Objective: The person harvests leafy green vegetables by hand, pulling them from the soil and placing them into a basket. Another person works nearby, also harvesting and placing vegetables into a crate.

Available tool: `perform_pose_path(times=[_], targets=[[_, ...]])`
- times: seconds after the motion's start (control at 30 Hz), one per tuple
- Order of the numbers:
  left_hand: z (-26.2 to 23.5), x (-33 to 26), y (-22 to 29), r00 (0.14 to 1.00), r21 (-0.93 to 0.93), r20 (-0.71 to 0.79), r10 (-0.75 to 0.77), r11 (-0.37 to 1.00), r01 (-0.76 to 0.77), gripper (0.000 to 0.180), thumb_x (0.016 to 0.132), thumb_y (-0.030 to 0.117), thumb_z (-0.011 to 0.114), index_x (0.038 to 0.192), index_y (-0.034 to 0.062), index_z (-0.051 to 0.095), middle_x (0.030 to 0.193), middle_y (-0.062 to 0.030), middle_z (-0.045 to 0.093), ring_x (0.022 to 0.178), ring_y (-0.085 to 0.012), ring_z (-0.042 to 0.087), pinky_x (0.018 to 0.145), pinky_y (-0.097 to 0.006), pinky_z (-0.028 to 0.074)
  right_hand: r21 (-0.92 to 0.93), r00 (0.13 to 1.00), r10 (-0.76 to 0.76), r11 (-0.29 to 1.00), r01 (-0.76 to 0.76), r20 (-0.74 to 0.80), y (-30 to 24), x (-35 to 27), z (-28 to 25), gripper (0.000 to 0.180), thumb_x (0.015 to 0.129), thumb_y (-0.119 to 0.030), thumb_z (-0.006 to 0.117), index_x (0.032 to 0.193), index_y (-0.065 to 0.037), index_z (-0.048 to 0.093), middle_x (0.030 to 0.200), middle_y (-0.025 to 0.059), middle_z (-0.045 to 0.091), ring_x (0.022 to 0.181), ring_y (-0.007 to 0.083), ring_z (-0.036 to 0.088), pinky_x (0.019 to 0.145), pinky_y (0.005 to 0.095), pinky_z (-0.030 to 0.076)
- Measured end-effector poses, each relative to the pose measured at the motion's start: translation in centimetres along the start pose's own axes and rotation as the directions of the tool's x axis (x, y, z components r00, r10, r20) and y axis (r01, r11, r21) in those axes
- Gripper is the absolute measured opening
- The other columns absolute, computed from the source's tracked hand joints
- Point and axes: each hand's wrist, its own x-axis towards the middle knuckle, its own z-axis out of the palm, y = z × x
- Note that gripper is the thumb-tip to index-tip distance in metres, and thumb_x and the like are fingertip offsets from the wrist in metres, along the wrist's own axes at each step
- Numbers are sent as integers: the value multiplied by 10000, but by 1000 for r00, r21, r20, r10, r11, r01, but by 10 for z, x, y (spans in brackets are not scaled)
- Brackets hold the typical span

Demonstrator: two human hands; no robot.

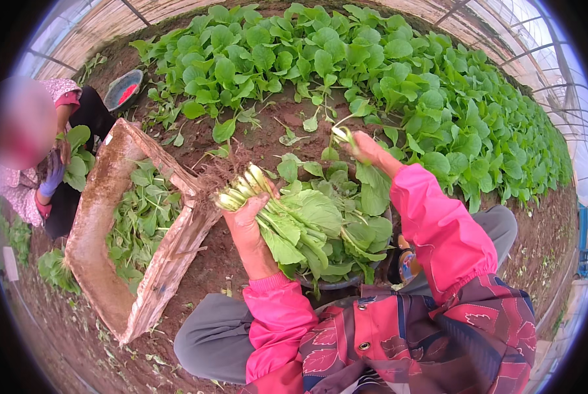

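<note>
My left hand is closed around a bunch of leafy greens. Its pale stem ends point up and away, and the broad leaves hang to the right. My right hand, farther off to the right, pinches a small leafy green plant by its whitish stem; a leaf hangs below that hand. Beneath both hands more loose greens fill a round basin between my knees. Tangled brown roots lie just beyond the left hand, and whether they join the bunch is hard to tell.
On the left stands a worn, pale box with leaves inside. Past it crouches another person in purple gloves, holding greens, near a basin with something red. Growing greens cover the far side and right. Dark soil carries scattered leaves.
</note>
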Motion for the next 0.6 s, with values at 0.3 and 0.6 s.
perform_pose_path(times=[0.3,0.6], targets=[[34,-17,-28,953,73,117,-279,960,272,353,608,-35,559,960,-67,554,738,-141,615,569,-215,588,548,-298,496,893,994,-30,437,108,-106,-58,-29,-20,161,853,-182,569,903,-39,513,660,27,552,521,104,536,462,240,467],[16,-15,-18,922,0,118,-370,928,372,345,603,-46,558,948,-61,563,737,-136,619,575,-210,599,539,-295,501,853,996,-86,521,22,27,-82,-56,-31,209,892,-189,483,1039,-45,448,703,80,591,543,148,587,486,248,477]])
